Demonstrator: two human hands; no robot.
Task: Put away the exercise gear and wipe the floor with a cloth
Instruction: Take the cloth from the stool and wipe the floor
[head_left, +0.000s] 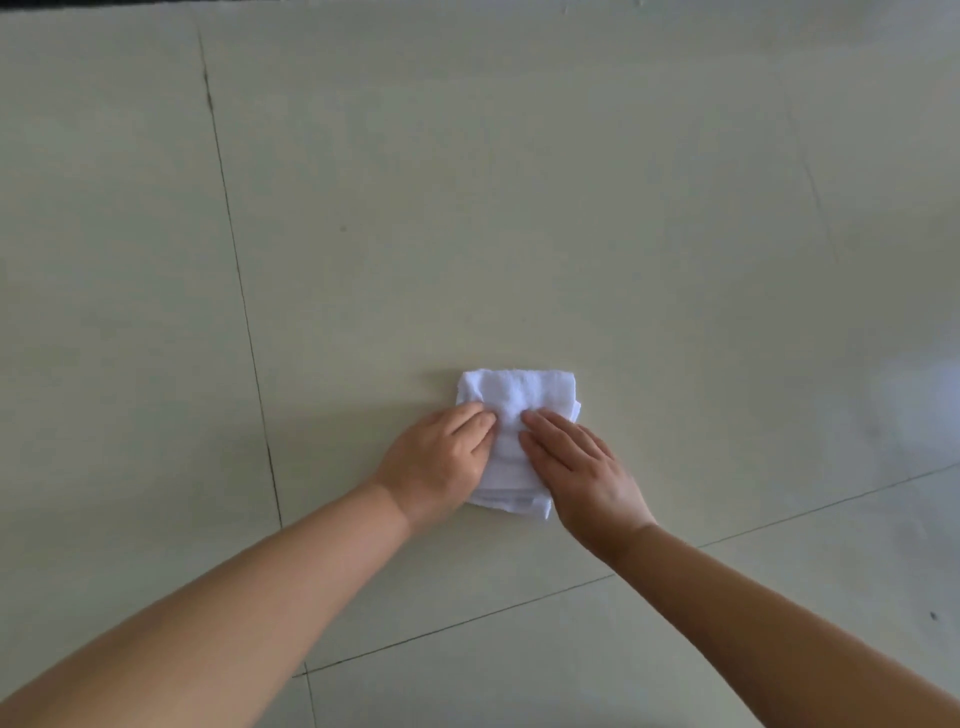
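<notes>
A folded white cloth (514, 395) lies flat on the pale tiled floor (467, 208) in the lower middle of the head view. My left hand (441, 457) rests on the cloth's left side, its fingers bent a little and pressing down. My right hand (582, 467) lies flat on the cloth's right side with straight fingers. The two hands almost touch at the fingertips over the cloth's middle. The near part of the cloth is hidden under both hands. No exercise gear is in view.
Dark grout lines cross the floor: one runs top to bottom at the left (244, 312), another slants across the lower right (779, 519). A bright glare patch (904, 405) sits on the floor at the right. A dark strip (156, 4) runs along the top edge.
</notes>
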